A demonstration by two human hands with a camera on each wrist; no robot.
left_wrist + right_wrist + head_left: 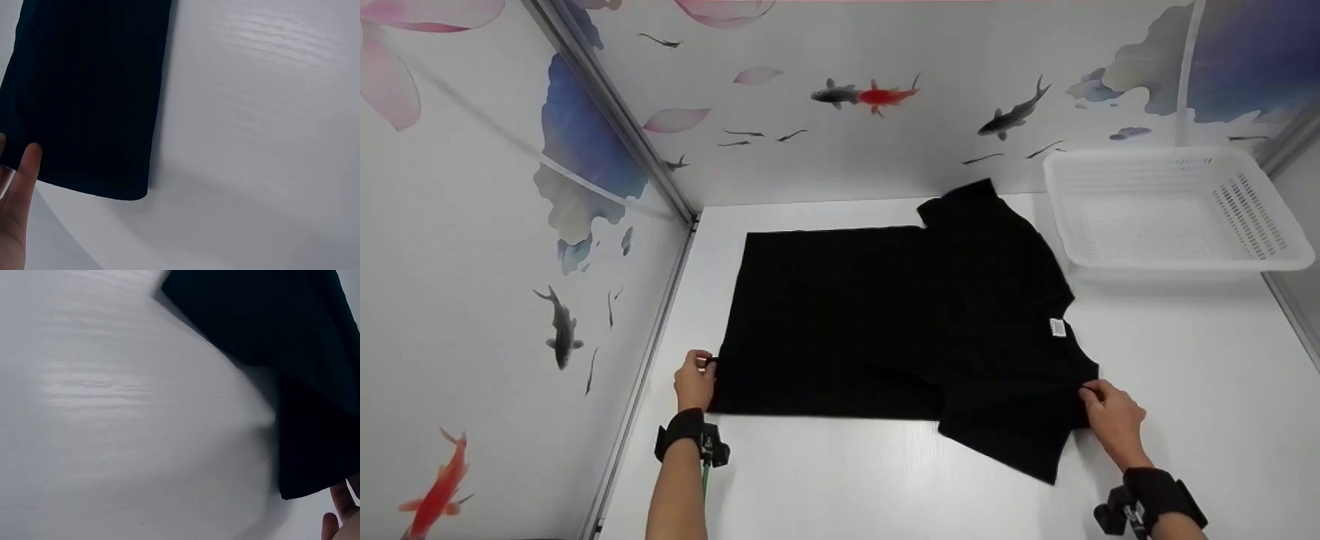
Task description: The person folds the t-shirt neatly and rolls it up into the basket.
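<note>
A black T-shirt lies spread on the white table, its hem to the left and its neck to the right, with a white label at the collar. My left hand pinches the hem near its front corner; in the left wrist view a fingertip lies against the dark cloth. At the shoulder beside the neck, my right hand pinches the fabric. The near sleeve points toward me, and cloth hangs by the right fingers in the right wrist view.
A white plastic basket with slotted sides stands at the back right. Walls printed with fish and petals enclose the table at the back and left. A metal frame strip runs along the left edge.
</note>
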